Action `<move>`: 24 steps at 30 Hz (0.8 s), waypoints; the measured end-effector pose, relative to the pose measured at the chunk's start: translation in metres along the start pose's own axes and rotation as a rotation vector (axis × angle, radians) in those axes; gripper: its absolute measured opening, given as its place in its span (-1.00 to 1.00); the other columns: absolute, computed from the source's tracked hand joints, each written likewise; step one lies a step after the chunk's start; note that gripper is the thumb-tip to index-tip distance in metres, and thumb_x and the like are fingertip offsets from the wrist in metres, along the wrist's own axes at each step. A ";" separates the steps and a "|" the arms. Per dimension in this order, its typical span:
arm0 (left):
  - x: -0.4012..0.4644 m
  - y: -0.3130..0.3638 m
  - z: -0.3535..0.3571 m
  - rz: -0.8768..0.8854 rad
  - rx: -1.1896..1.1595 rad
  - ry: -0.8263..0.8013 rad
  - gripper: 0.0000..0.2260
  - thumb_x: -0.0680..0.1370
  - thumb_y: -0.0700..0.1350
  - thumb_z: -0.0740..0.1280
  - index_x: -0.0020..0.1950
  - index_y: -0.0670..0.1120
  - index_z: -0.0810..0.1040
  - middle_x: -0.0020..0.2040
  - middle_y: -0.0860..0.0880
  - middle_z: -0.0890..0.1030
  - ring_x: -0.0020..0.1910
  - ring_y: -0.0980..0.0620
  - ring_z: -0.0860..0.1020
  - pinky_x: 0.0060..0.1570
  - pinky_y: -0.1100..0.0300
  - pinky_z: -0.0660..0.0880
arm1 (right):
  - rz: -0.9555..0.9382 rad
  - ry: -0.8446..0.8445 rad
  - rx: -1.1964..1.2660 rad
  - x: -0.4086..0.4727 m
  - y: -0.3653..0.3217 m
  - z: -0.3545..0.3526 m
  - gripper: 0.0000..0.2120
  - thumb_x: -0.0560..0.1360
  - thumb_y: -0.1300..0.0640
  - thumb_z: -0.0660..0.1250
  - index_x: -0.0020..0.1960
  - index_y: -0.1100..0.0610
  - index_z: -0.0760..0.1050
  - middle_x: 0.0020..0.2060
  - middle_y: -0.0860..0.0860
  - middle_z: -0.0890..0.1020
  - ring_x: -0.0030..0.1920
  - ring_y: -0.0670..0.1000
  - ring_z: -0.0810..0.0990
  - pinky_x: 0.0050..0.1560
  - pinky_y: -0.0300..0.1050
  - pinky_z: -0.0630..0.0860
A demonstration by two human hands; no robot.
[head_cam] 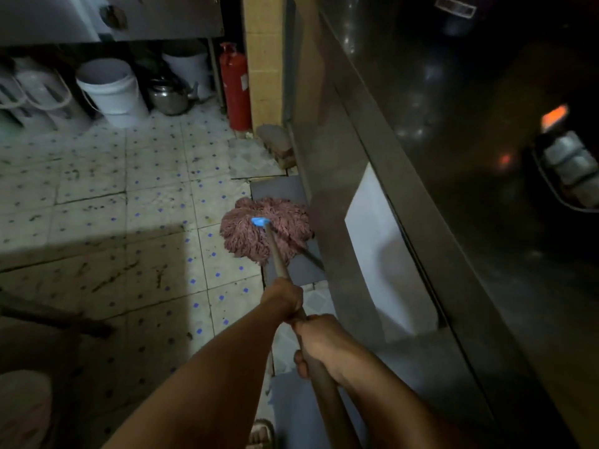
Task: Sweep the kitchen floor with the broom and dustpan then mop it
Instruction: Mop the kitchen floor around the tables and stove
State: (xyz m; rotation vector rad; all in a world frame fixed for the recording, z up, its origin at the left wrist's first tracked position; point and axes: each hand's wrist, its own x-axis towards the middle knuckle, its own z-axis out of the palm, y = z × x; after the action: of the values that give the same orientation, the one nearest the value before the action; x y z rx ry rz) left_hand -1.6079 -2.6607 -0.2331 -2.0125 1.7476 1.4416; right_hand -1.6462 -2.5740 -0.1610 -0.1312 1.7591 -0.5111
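Mop (265, 229) sits on the floor (97, 196) just ahead of our hands, left hand (282, 298) and right hand (319, 343) both gripping its handle (278, 260).

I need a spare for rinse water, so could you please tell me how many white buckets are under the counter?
2 clearly: one bucket at the front left of the kettle, another bucket behind it. Blurred pale containers further left may be more.

Dusty pink string mop head (266, 229) with bright blue plastic socket (259, 221), brown wooden handle (279, 260), cream floor tiles (155, 202) dotted blue, red cylindrical fire extinguisher (234, 87), white plastic bucket (111, 87)
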 end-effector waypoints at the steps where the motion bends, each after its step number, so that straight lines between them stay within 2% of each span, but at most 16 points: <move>1: 0.014 0.004 -0.009 0.012 0.001 0.010 -0.65 0.58 -0.11 0.23 0.28 -0.30 0.44 0.25 -0.24 0.52 0.22 -0.19 0.51 0.19 0.05 0.47 | -0.005 -0.010 0.006 0.008 -0.013 0.004 -0.85 0.59 0.20 0.18 0.02 0.26 0.47 -0.40 0.12 0.45 -0.50 0.02 0.43 -0.57 -0.29 0.37; 6: 0.079 0.015 -0.054 -0.010 -0.065 0.056 -0.65 0.54 -0.13 0.26 0.26 -0.31 0.46 0.22 -0.25 0.54 0.18 -0.19 0.54 0.18 0.03 0.50 | -0.018 -0.029 0.007 0.046 -0.075 0.035 -0.85 0.60 0.18 0.16 -0.08 0.21 0.44 -0.43 0.09 0.39 -0.50 0.00 0.39 -0.60 -0.32 0.35; 8: 0.103 0.018 -0.072 -0.017 -0.087 0.071 -0.65 0.54 -0.14 0.27 0.25 -0.31 0.46 0.22 -0.25 0.54 0.18 -0.19 0.54 0.17 0.03 0.51 | -0.045 -0.036 -0.016 0.061 -0.098 0.048 -0.86 0.60 0.17 0.18 0.05 0.23 0.46 -0.39 0.09 0.41 -0.49 -0.01 0.41 -0.61 -0.33 0.37; 10: 0.125 0.019 -0.088 -0.011 -0.091 0.094 -0.64 0.56 -0.12 0.27 0.28 -0.31 0.44 0.24 -0.24 0.52 0.21 -0.19 0.52 0.18 0.07 0.49 | -0.068 -0.052 -0.041 0.078 -0.116 0.060 -0.75 0.59 0.15 0.20 0.21 0.24 0.45 -0.35 0.09 0.45 -0.49 -0.02 0.43 -0.60 -0.33 0.39; 13: 0.147 0.016 -0.104 -0.013 -0.118 0.112 -0.64 0.55 -0.14 0.27 0.27 -0.31 0.44 0.23 -0.25 0.53 0.20 -0.19 0.52 0.19 0.03 0.49 | -0.075 -0.067 -0.080 0.095 -0.130 0.076 -0.68 0.58 0.12 0.20 0.29 0.23 0.43 -0.35 0.10 0.50 -0.50 -0.01 0.46 -0.56 -0.29 0.43; 21: 0.120 -0.013 -0.096 -0.077 -0.166 0.072 -0.66 0.57 -0.15 0.26 0.28 -0.30 0.43 0.20 -0.24 0.53 0.16 -0.18 0.54 0.12 0.06 0.51 | -0.002 -0.018 -0.132 0.077 -0.100 0.093 -0.72 0.61 0.04 0.18 0.22 0.18 0.45 -0.36 0.05 0.46 -0.48 -0.04 0.43 -0.57 -0.30 0.38; 24: 0.089 -0.033 -0.083 -0.107 -0.181 0.044 -0.69 0.57 -0.15 0.26 0.25 -0.30 0.44 0.19 -0.25 0.54 0.15 -0.18 0.54 0.16 0.02 0.51 | 0.017 -0.015 -0.152 0.061 -0.065 0.094 -0.72 0.59 0.02 0.20 0.21 0.15 0.45 -0.32 0.05 0.49 -0.39 -0.01 0.50 -0.48 -0.25 0.44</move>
State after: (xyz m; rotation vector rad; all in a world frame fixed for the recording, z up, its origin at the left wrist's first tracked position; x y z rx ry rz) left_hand -1.5443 -2.7648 -0.2655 -2.2048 1.5482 1.5842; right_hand -1.5841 -2.6796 -0.2051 -0.2267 1.7820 -0.3630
